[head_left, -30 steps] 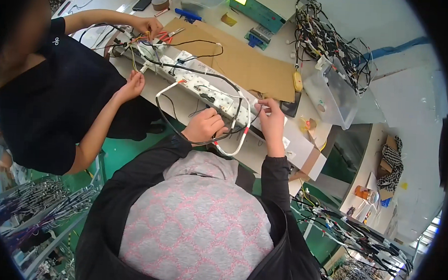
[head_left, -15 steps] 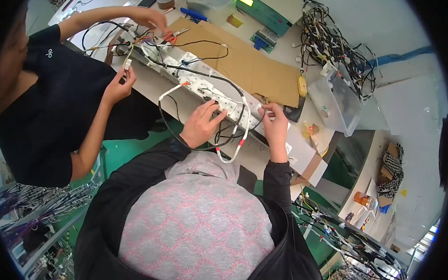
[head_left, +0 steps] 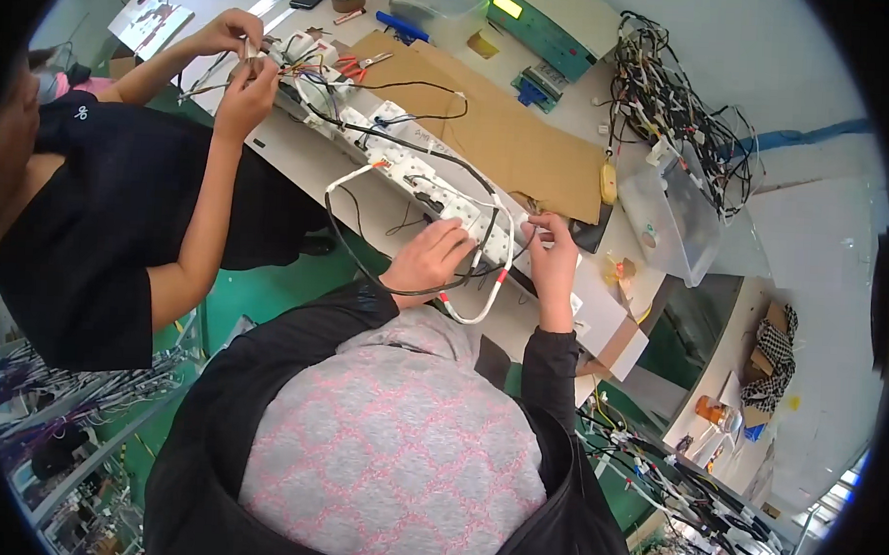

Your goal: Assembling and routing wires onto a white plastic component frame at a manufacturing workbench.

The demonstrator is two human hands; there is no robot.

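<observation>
A long strip of white connector blocks [head_left: 409, 172] runs diagonally across the bench, with a wire harness [head_left: 435, 150] in black and white sleeving looped over it. My left hand [head_left: 427, 260] lies at the strip's near edge, its fingers stretched onto a white block and apparently holding nothing. The looped black cable passes close by its wrist. Beyond the strip's right end, my right hand [head_left: 554, 258] pinches what looks like a thin black wire [head_left: 528, 243] between thumb and forefinger. A white sleeve with red bands [head_left: 502, 277] hangs in a loop between my hands.
On the left a co-worker's hands [head_left: 247, 75] meet at the strip's far end. Behind the strip lie brown cardboard [head_left: 500, 131], red-handled pliers [head_left: 362, 66] and a green tester [head_left: 540, 29]. A clear bin [head_left: 670, 218] and a cable heap [head_left: 670, 109] stand at the right.
My left hand has shifted right along the strip and its fingers are closer together. My right hand stays nearly in place. The co-worker's hands have come together at the far end.
</observation>
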